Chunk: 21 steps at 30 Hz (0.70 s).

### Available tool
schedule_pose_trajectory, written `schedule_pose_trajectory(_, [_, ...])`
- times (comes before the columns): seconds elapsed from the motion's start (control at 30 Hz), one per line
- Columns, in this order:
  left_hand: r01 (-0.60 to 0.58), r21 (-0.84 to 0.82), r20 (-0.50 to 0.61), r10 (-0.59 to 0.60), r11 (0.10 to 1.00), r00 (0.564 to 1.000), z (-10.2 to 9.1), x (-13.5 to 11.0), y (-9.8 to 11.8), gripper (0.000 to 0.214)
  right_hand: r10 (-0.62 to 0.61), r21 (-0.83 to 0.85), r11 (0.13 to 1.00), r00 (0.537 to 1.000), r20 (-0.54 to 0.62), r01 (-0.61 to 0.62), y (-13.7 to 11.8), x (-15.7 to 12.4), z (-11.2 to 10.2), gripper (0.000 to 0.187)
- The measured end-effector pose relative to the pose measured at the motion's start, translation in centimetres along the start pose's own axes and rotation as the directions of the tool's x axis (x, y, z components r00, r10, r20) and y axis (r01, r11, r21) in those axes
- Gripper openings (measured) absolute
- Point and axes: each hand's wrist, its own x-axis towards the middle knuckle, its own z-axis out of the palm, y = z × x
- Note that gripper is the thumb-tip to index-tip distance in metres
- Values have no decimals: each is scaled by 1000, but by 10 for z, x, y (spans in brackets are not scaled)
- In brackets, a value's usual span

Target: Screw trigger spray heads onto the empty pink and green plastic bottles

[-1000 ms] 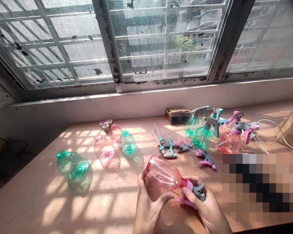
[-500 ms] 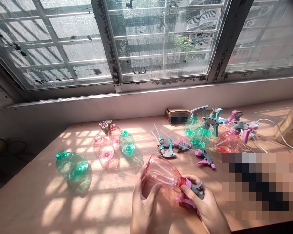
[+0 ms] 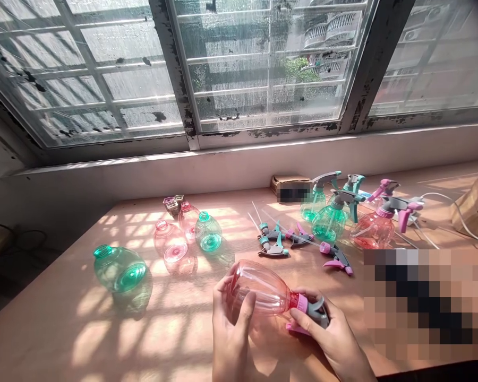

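A pink see-through spray bottle (image 3: 263, 291) lies sideways in both my hands above the table's front edge. My left hand (image 3: 233, 329) is wrapped round the bottle's body, thumb on top. My right hand (image 3: 330, 337) grips the grey and pink trigger head (image 3: 313, 313) fitted at the bottle's neck. Behind them on the table lie loose trigger heads with dip tubes (image 3: 276, 241) and one pink-grey trigger head (image 3: 336, 258).
Open bottles lie to the left: a green one (image 3: 119, 269), two pink ones (image 3: 171, 245) and a small green one (image 3: 207, 233). Several finished spray bottles (image 3: 344, 215) stand at the back right. A cardboard box (image 3: 290, 187), a white cable (image 3: 458, 212) and a brown bag (image 3: 476, 209) sit near the window ledge.
The bottle has dropped lower and tilted flatter between my hands. My left hand has shifted its hold round the bottle's body. My right hand stays on the trigger head.
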Motion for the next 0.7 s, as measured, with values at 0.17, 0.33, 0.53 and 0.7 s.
schedule_pose_trajectory(0.17, [-43,136,90,31,990,995,-7,-1,-1,54,37,14,999,999,-29,-36,-2,-2,-1,55])
schedule_pose_trajectory(0.33, [38,160,189,-68,986,980,-8,-2,5,66,37,19,999,999,-30,-36,1,1,-4,53])
schedule_pose_trajectory(0.53, [-8,40,35,6,999,999,-3,-3,5,66,-2,-30,1000,997,75,5,4,2,-3,45])
schedule_pose_trajectory(0.7, [46,-16,72,-45,999,996,-8,5,-12,72,25,-66,998,996,89,-19,5,4,-5,43])
